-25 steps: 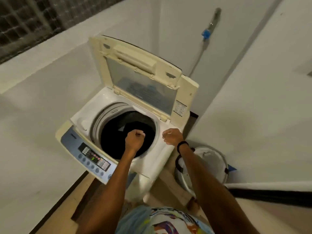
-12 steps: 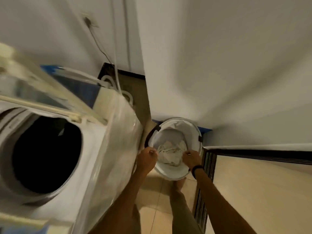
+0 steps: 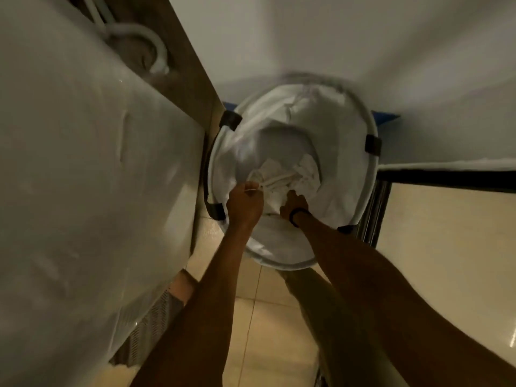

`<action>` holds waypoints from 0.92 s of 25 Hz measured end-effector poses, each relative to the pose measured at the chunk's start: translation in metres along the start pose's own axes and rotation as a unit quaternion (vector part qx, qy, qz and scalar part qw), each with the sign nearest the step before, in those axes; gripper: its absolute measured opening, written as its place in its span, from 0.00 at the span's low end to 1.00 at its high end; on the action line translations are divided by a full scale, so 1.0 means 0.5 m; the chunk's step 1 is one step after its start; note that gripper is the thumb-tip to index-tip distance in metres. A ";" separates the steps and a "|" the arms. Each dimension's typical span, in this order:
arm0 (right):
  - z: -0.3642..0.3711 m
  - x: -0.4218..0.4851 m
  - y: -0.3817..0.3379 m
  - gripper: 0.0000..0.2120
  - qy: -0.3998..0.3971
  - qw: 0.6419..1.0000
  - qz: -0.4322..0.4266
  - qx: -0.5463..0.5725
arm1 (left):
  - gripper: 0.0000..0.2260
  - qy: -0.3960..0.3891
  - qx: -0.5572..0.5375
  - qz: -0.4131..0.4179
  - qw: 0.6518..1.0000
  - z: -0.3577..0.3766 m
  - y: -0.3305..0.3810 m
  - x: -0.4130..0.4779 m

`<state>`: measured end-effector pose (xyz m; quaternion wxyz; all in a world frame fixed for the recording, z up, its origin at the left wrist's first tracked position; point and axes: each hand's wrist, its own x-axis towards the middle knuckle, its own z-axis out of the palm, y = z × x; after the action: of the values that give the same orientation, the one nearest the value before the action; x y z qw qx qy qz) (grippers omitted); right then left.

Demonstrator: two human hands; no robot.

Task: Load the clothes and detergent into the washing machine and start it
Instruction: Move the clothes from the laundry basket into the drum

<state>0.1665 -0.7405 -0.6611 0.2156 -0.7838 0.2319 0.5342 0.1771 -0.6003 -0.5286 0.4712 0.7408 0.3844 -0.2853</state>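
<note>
Head view: looking steeply down, whole frame soft w/ motion blur. Washing machine (image 3: pixel 83 191) fills the left side, but only its pale side panel shows; its top is cut off by the frame edge. Behind it a white hose (image 3: pixel 157 51) coils, too blurred to follow.

Just beside the machine, on the tiled floor (image 3: pixel 279 331), stands a round white laundry basket (image 3: pixel 290 266) w/ dark tabs on its rim. Its far rim is smeared against the wall (image 3: pixel 363 37).

Clothes (image 3: pixel 290 177): a crumpled white bundle low inside the basket. Can't tell how many pieces or what they are, as it's white cloth on a white liner.

Both forearms reach down into the basket & cover part of its near rim.
- Left grip (image 3: pixel 245 202): fingers curled, pinching a fold or cord at the bundle's left edge.
- Right grip (image 3: pixel 296 203): just right of it, back of hand up, fingers sunk in the cloth & hidden. Can't tell if they're closed on it or only pressing. Black band (image 3: pixel 300 213) on that wrist.

Right of the basket runs a dark frame strip (image 3: pixel 446 175). A blue scrap (image 3: pixel 386 118) pokes out behind the basket, rest hidden
</note>
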 end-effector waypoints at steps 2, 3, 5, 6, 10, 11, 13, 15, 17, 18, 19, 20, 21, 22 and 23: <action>0.040 0.030 0.007 0.29 0.030 0.999 -0.014 -0.021 | 0.05 0.007 -0.040 -0.011 0.999 0.012 -0.039 0.023; 0.050 0.026 0.004 0.24 0.055 0.998 -0.032 -0.028 | 0.06 0.010 -0.051 -0.016 0.999 0.012 -0.050 0.022; 0.049 -0.022 -0.013 0.19 0.103 0.992 -0.068 -0.004 | 0.07 0.017 -0.056 -0.020 0.998 0.004 -0.056 -0.001; 0.037 -0.064 -0.022 0.18 0.121 0.989 -0.084 0.012 | 0.08 0.018 -0.055 -0.025 0.998 -0.004 -0.051 -0.022; -0.043 -0.294 -0.054 0.05 0.220 0.951 -0.169 0.134 | 0.13 0.020 -0.015 -0.005 1.000 -0.056 0.012 -0.139; -0.075 -0.367 -0.059 0.07 0.245 0.934 -0.189 0.177 | 0.15 0.010 -0.008 0.011 1.000 -0.078 0.043 -0.180; -0.135 -0.505 -0.064 0.08 0.282 0.900 -0.217 0.254 | 0.20 -0.018 0.003 0.048 0.999 -0.121 0.101 -0.255; -0.194 -0.630 -0.075 0.07 0.301 0.870 -0.240 0.308 | 0.27 -0.039 0.061 0.098 0.993 -0.159 0.157 -0.321; -0.245 -0.749 -0.089 0.08 0.301 0.854 -0.266 0.332 | 0.40 -0.047 0.119 0.139 0.982 -0.192 0.201 -0.389; -0.265 -0.804 -0.098 0.08 0.297 0.847 -0.277 0.342 | 0.46 -0.051 0.143 0.158 0.976 -0.207 0.226 -0.424; -0.285 -0.860 -0.109 0.09 0.290 0.840 -0.289 0.357 | 0.50 -0.054 0.170 0.179 0.968 -0.221 0.247 -0.454; -0.301 -0.913 -0.118 0.09 0.281 0.834 -0.296 0.372 | 0.53 -0.053 0.194 0.195 0.960 -0.237 0.266 -0.487; -0.318 -0.970 -0.127 0.09 0.272 0.829 -0.306 0.380 | 0.56 -0.056 0.201 0.209 0.955 -0.259 0.286 -0.526; -0.337 -1.022 -0.136 0.09 0.270 0.828 -0.319 0.374 | 0.59 -0.056 0.196 0.204 0.958 -0.277 0.300 -0.557; -0.357 -1.063 -0.144 0.08 0.278 0.830 -0.333 0.351 | 0.61 -0.055 0.181 0.200 0.961 -0.293 0.314 -0.584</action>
<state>0.1701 -0.7166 -0.0963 0.5672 -0.8006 0.1795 0.0719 0.1593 -0.5946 -0.1666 0.3971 0.8584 0.1439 -0.2910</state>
